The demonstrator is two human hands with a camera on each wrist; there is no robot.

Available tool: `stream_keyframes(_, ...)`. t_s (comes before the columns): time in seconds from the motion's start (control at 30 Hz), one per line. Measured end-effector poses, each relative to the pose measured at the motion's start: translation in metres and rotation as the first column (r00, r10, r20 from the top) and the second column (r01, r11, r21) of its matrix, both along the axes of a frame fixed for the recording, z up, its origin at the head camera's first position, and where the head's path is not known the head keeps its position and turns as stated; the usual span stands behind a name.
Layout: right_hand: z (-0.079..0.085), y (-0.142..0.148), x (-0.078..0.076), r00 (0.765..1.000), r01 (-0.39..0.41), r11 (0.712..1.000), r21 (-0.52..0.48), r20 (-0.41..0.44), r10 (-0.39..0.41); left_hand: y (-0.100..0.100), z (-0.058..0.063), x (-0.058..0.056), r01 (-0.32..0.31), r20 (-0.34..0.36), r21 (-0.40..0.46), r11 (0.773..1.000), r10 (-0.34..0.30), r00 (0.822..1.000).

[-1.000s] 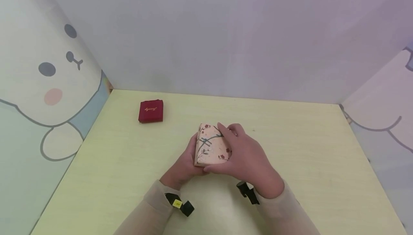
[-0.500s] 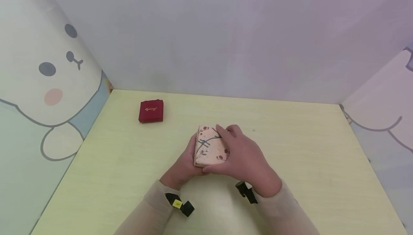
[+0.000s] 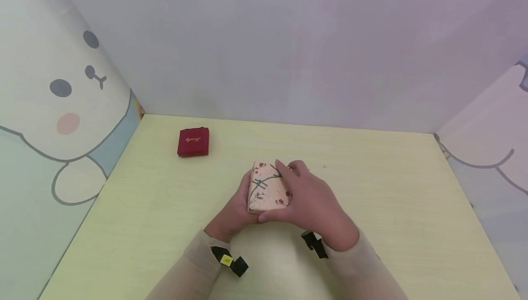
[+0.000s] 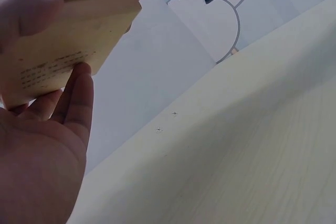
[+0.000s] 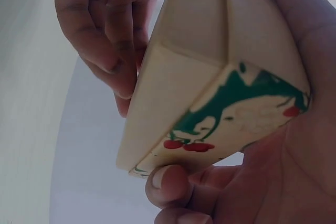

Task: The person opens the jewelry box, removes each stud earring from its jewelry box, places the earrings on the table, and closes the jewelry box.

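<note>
A cream-pink box (image 3: 267, 194) printed with blossoms and branches is held above the table between both hands. My left hand (image 3: 236, 206) holds it from the left and below; in the left wrist view its fingers (image 4: 79, 98) lie against the underside, near small dark print. My right hand (image 3: 315, 201) grips the lid from the right, thumb on the near side and fingers over the far side. In the right wrist view a seam divides the patterned lid (image 5: 236, 114) from the plain base (image 5: 173, 87). The box's contents are hidden.
A small dark red box (image 3: 193, 142) with gold lettering lies at the back left of the pale wooden table (image 3: 371, 176). A grey-lilac wall (image 3: 288, 52) stands behind, and cartoon-printed panels flank both sides. Black cameras (image 3: 238, 265) are strapped to the wrists.
The box has tipped and sunk slightly toward me, and my right hand has shifted a little left with it. My left hand and the dark red box have stayed in place.
</note>
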State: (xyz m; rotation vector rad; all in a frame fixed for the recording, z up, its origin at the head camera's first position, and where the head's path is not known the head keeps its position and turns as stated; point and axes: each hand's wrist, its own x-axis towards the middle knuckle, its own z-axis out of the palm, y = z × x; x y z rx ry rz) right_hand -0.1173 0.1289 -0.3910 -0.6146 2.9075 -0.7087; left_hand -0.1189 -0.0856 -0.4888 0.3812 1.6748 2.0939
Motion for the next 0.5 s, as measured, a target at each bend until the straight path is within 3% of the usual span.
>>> stream_keyframes(0.5,0.0006,-0.0015,0.0008,1.000,-0.008,1.000,-0.020,-0.009,0.008,-0.0029,0.0023,0.0018,0.031,0.018,0.027,0.999,-0.031,0.999)
